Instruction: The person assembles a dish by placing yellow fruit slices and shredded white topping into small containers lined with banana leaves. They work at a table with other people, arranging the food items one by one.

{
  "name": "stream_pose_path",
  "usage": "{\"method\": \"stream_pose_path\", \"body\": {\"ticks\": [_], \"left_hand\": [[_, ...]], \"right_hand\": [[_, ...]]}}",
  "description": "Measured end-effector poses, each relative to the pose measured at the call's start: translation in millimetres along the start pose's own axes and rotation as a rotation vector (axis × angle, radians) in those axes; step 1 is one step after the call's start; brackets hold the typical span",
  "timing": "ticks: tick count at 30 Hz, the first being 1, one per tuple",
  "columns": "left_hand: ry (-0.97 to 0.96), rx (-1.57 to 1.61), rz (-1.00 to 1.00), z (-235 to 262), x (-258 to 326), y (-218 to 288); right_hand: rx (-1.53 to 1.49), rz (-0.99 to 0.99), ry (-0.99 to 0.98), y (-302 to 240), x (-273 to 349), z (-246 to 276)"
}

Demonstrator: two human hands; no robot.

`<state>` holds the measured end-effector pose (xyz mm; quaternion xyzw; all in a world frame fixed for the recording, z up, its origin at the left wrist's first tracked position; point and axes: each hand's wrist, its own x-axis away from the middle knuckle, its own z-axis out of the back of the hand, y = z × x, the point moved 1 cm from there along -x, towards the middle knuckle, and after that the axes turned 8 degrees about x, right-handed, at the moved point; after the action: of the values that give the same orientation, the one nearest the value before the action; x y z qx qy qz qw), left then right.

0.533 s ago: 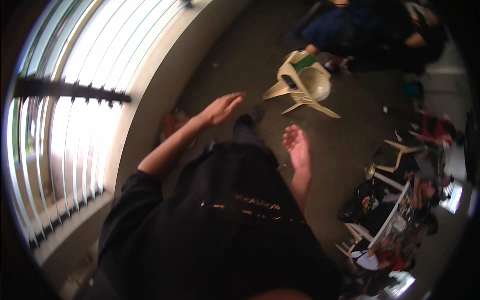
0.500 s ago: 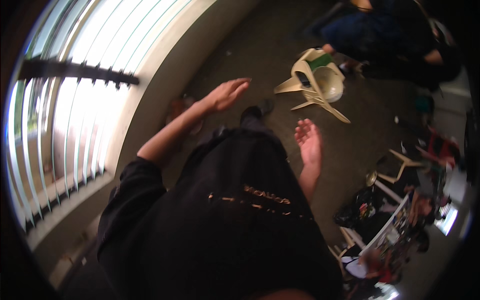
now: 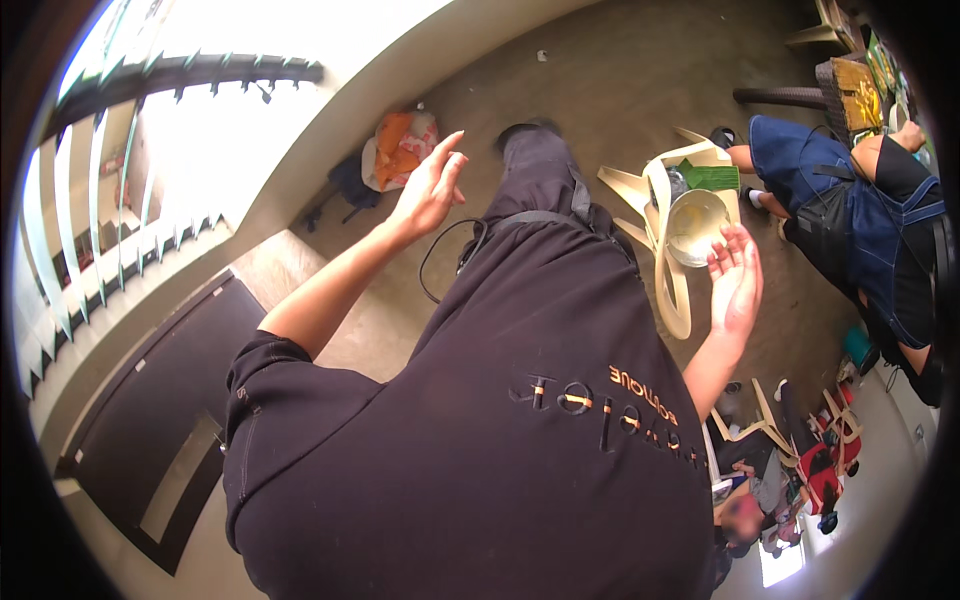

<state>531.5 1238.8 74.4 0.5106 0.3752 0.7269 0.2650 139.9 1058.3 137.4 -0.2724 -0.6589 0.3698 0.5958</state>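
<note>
My left hand (image 3: 432, 190) is held out in the air, its fingers stretched and partly apart, with nothing in it. Past it on the floor lies a white patterned bag with orange cloth (image 3: 396, 145). My right hand (image 3: 736, 282) is raised palm up, fingers loosely extended and holding nothing. In the picture its fingertips overlap the edge of a round pale bowl (image 3: 693, 228); whether they touch I cannot tell. The bowl rests on a cream plastic chair (image 3: 671, 290), beside a green piece (image 3: 708, 178) that looks like leaf or plastic.
A person in blue denim (image 3: 790, 150) stands at the right, just beyond the chair. Louvre windows (image 3: 98, 210) and a dark door (image 3: 150, 400) are along the left. More people and cream chairs (image 3: 768, 420) occupy the lower right. A wicker piece of furniture (image 3: 838, 95) stands at the far right.
My view has turned and come nearer the chair with the bowl. My right hand has risen and shifted right toward it; the left hand stays raised, fingers now more spread.
</note>
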Motion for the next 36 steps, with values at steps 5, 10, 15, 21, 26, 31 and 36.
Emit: {"method": "stream_pose_path", "body": {"ticks": [5,10,15,21,26,31,36], "left_hand": [[0.052,-0.024,-0.045,-30,-22,48],[0.007,-0.013,0.149,-17,-28,77],[-0.287,-0.081,0.593,8,-63,113],[-0.466,-0.376,0.423,18,-78,141],[-0.349,-0.398,0.212,9,-86,129],[-0.346,-0.477,0.086,4,-81,146],[-0.474,-0.329,-0.092,2,-75,156]], "right_hand": [[-0.062,-0.077,0.091,-14,-17,12],[-0.037,-0.045,0.134,-49,-30,8],[-0.069,-0.054,0.164,-65,-49,0],[-0.067,-0.054,0.151,-74,-67,-15],[-0.057,-0.055,0.170,-82,-74,-22],[-0.026,-0.022,0.163,-84,-73,-27],[0.028,-0.027,0.176,-83,-69,-29]]}}
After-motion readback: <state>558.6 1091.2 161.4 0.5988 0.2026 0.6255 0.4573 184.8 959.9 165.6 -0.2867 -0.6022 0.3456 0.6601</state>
